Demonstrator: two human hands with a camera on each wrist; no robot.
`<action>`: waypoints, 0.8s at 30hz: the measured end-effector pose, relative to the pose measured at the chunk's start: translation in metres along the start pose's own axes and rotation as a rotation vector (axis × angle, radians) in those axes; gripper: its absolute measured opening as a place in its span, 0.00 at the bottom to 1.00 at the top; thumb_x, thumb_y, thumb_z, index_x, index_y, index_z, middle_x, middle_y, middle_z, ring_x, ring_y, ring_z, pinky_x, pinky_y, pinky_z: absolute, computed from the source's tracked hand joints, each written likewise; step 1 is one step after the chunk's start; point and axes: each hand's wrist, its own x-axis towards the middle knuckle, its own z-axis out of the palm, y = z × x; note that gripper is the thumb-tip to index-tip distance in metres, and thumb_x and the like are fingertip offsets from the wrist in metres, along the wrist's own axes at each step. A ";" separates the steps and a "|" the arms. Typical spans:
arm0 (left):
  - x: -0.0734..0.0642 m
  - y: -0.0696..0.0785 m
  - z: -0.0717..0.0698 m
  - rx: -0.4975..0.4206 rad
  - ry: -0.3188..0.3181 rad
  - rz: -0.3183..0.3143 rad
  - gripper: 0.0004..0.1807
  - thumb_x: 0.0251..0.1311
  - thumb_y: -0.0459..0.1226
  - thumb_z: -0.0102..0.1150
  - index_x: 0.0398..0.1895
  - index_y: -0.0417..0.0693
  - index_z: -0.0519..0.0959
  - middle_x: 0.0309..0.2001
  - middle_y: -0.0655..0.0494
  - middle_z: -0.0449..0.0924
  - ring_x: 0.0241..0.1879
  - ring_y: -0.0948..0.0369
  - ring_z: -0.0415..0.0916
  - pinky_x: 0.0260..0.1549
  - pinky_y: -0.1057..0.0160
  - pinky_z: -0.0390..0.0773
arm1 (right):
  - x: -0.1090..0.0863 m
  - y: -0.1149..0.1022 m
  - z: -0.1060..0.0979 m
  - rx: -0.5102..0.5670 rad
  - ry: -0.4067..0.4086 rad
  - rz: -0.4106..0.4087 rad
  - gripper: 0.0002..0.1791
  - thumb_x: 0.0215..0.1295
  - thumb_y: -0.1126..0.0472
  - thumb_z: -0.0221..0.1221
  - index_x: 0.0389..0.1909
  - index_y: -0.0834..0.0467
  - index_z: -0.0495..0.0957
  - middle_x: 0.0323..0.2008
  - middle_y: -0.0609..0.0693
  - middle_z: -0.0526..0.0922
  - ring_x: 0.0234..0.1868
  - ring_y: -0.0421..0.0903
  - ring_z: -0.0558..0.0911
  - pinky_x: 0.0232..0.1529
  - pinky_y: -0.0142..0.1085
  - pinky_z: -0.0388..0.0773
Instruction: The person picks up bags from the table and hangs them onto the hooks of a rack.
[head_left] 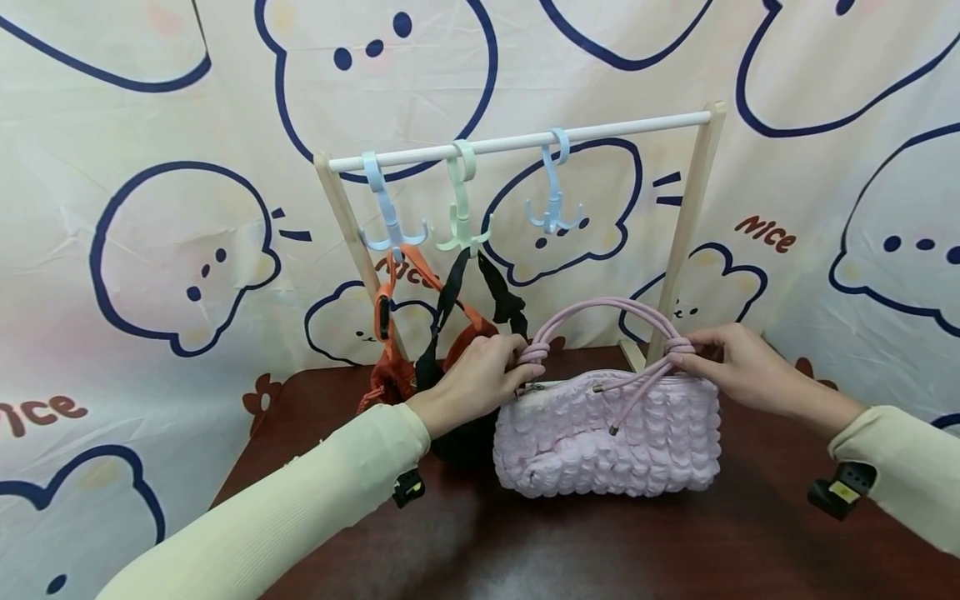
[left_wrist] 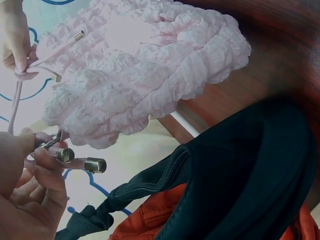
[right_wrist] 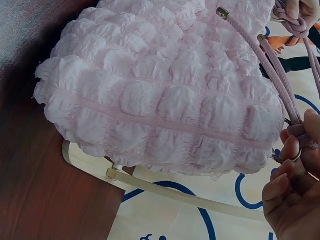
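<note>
A pale pink puffy handbag (head_left: 607, 450) stands upright at the table, its rope handle (head_left: 609, 303) arching above the zipped top. My left hand (head_left: 480, 371) pinches the knotted left end of the handle, beside two metal-tipped cord ends (left_wrist: 95, 165). At the opposite end, my right hand (head_left: 738, 362) grips the other knot, with fingers near a metal ring (right_wrist: 292, 156). Two more cord ends dangle over the bag's front. Behind my left hand hang a black bag (left_wrist: 245, 160) and an orange bag (head_left: 393, 379), partly hidden by that hand and arm.
A wooden rack with a white bar (head_left: 637, 127) stands behind the handbag. From it hang a blue hook (head_left: 386, 212), a green hook (head_left: 461, 208) and, farther right, another blue hook (head_left: 553, 200). The dark brown table (head_left: 570, 550) meets a patterned cloth backdrop (head_left: 180, 258).
</note>
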 end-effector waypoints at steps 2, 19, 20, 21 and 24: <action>0.001 0.000 0.000 0.010 0.007 0.009 0.13 0.68 0.45 0.63 0.43 0.45 0.81 0.21 0.58 0.77 0.20 0.67 0.74 0.20 0.70 0.72 | 0.000 0.000 0.001 0.002 0.004 -0.001 0.06 0.71 0.60 0.62 0.40 0.55 0.88 0.26 0.45 0.83 0.24 0.34 0.72 0.23 0.32 0.71; -0.001 -0.001 -0.004 0.059 0.049 0.026 0.08 0.70 0.44 0.61 0.40 0.49 0.78 0.31 0.57 0.78 0.25 0.65 0.74 0.24 0.69 0.72 | 0.002 -0.005 -0.003 -0.023 0.003 0.015 0.08 0.73 0.57 0.61 0.39 0.55 0.87 0.25 0.46 0.80 0.24 0.36 0.72 0.22 0.33 0.71; 0.000 -0.001 -0.004 0.062 0.050 0.028 0.08 0.70 0.44 0.61 0.40 0.49 0.77 0.31 0.57 0.78 0.25 0.65 0.74 0.24 0.69 0.72 | 0.002 -0.005 -0.004 -0.028 0.007 0.010 0.08 0.73 0.57 0.61 0.39 0.55 0.87 0.24 0.46 0.80 0.24 0.36 0.72 0.22 0.33 0.71; 0.000 -0.001 -0.005 0.062 0.051 0.030 0.08 0.70 0.44 0.60 0.40 0.49 0.77 0.32 0.57 0.79 0.25 0.65 0.74 0.25 0.69 0.72 | 0.003 -0.005 -0.004 -0.031 0.011 0.005 0.08 0.72 0.57 0.61 0.39 0.54 0.87 0.24 0.46 0.80 0.24 0.36 0.72 0.22 0.33 0.71; 0.001 -0.001 -0.007 0.067 0.054 0.039 0.09 0.70 0.44 0.60 0.40 0.49 0.77 0.33 0.57 0.79 0.26 0.64 0.74 0.25 0.69 0.73 | 0.004 -0.005 -0.005 -0.036 0.019 -0.007 0.07 0.72 0.57 0.61 0.38 0.54 0.87 0.23 0.45 0.79 0.23 0.36 0.71 0.22 0.33 0.70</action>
